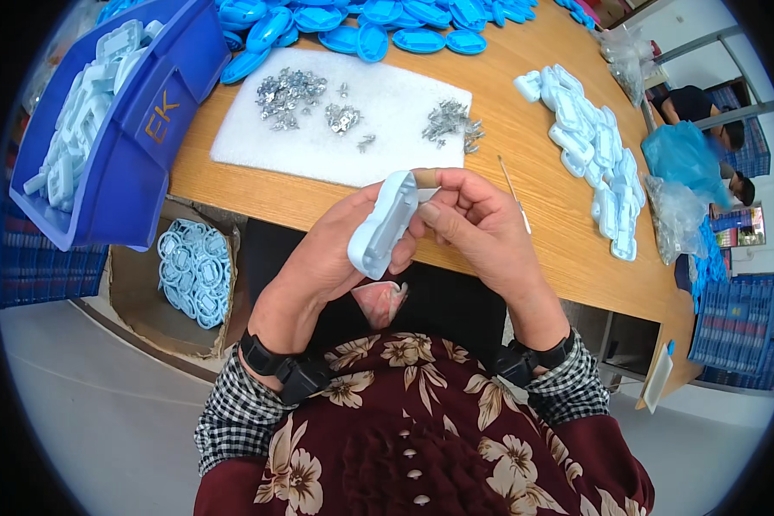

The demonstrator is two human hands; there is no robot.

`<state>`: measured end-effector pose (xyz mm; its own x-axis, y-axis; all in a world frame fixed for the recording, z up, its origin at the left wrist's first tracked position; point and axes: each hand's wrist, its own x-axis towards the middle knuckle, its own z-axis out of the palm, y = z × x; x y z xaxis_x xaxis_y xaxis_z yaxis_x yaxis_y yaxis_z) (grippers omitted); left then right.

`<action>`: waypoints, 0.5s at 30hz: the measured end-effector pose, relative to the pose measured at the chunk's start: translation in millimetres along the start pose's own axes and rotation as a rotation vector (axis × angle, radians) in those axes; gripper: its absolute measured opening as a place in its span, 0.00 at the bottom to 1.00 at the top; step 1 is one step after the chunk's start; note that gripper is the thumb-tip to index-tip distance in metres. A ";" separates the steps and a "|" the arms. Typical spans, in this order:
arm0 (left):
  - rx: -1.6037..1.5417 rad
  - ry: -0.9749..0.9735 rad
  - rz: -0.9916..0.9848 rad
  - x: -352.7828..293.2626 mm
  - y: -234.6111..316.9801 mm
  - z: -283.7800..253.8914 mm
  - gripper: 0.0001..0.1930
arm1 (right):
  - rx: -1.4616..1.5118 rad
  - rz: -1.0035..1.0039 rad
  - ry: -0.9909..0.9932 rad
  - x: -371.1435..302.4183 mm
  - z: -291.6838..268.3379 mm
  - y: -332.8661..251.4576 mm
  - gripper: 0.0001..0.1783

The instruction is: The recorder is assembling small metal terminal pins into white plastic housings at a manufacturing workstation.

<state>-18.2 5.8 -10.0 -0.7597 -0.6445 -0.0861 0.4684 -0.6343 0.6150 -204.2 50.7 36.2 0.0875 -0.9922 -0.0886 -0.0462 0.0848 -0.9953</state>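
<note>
Our bare left hand (335, 236) curls snugly around the pale-blue, hollow plastic shell (387, 222) by the near edge of the tan wooden table (568, 258), where a loosened hold could drop it; whether our bent-fingered right hand (483, 230) grips anything, we cannot tell.

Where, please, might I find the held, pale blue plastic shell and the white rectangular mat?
Pale blue plastic shell (390, 225), head view: its hollow inside, near the middle.
White rectangular mat (390, 107), head view: bare upper surface, near the middle.
</note>
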 end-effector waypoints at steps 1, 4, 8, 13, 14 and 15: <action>-0.030 -0.013 -0.004 0.0 -1.1 -3.0 0.19 | -0.003 0.007 0.015 0.4 1.0 0.1 0.13; -0.065 -0.056 -0.065 -2.3 -2.1 -2.2 0.19 | 0.039 0.067 -0.029 7.7 -5.2 2.3 0.11; -0.160 -0.099 -0.082 -3.2 -2.0 -0.3 0.19 | 0.102 0.069 -0.032 8.1 -6.9 3.8 0.09; -0.094 0.018 0.073 2.3 -2.4 2.4 0.21 | 0.253 -0.035 0.031 -7.4 5.6 -6.4 0.17; -0.031 0.098 0.095 4.9 -2.8 5.8 0.22 | 0.075 -0.106 0.026 -11.9 7.5 -4.4 0.21; 0.032 0.179 0.119 8.0 -3.3 9.5 0.22 | -0.103 -0.177 0.021 -16.2 8.9 -1.0 0.24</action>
<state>-30.1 6.8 -5.2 -0.6064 -0.7814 -0.1476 0.5330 -0.5371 0.6537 -196.7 67.5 38.2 0.0828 -0.9925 0.0897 -0.1331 -0.1002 -0.9860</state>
